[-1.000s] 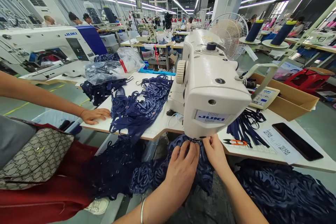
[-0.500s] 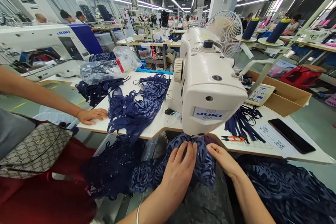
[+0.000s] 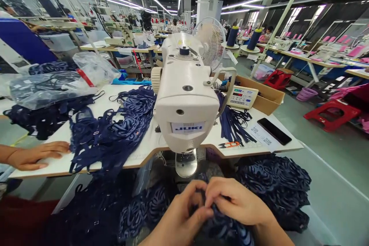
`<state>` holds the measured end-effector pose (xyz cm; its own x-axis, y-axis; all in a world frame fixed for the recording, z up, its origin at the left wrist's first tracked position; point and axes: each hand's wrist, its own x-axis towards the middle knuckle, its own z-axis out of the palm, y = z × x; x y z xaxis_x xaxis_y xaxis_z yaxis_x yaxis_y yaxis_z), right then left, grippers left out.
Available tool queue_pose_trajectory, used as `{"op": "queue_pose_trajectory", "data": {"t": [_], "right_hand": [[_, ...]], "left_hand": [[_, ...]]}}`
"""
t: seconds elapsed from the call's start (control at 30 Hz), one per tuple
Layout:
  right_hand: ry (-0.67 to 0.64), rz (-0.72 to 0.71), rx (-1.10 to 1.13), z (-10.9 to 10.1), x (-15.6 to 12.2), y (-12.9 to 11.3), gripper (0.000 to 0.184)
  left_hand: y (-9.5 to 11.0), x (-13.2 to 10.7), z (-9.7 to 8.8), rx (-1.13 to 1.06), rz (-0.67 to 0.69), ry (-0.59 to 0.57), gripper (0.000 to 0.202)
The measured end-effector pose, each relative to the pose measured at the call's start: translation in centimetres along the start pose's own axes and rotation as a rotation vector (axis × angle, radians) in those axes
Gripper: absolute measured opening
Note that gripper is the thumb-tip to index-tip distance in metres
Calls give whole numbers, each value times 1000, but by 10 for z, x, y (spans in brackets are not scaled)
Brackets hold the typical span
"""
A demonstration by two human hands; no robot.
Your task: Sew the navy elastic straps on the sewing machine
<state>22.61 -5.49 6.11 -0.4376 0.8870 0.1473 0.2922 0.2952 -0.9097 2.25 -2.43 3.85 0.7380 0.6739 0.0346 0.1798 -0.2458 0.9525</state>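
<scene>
Both my hands meet just below the sewing machine (image 3: 187,103), fingers pinched together on a navy patterned bra (image 3: 227,223). My left hand (image 3: 187,207) is closed, thumb against fingertips. Curled against it, my right hand (image 3: 236,200) pinches at the same spot; the exact bit between the fingertips is hidden. The fabric hangs below my right hand, partly covered by it. Above my fingers, the machine's metal plate (image 3: 186,165) is bare. More navy bras with straps (image 3: 115,127) lie heaped on the table to the left.
Another person's hand (image 3: 40,155) rests on the table's left edge. Orange thread snips (image 3: 230,145), navy strips (image 3: 236,123) and a phone (image 3: 273,130) lie to the right. A control box (image 3: 242,97) stands before a cardboard box (image 3: 262,92). Patterned fabric (image 3: 276,184) is piled at lower right.
My hands have drawn the bra away from under the machine head, down toward me, and come together on it. The view has turned to the right.
</scene>
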Motion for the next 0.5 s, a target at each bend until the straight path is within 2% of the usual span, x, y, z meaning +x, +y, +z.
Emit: {"op": "queue_pose_trajectory", "data": {"t": [0.07,0.13,0.2,0.3,0.4,0.5], "right_hand": [[27,80,4,-8,7,10,21],[199,229,13,-28,18,34,26],[494,403,-178,-55,34,66,32],[662,527,-328,-91,61,114,31],[765,639,-450,-110,78,148,18],[803,711,-501,-116,79,160,20]], "left_hand": [[1,2,-2,-42,-140,23,39],[4,1,-7,5,-178,100,32],[10,-3,-14,36,-170,136,27],[23,-6,-22,50,-155,103,26],[30,-2,-28,190,-65,104,20],[28,10,-36,397,102,172,24]]}}
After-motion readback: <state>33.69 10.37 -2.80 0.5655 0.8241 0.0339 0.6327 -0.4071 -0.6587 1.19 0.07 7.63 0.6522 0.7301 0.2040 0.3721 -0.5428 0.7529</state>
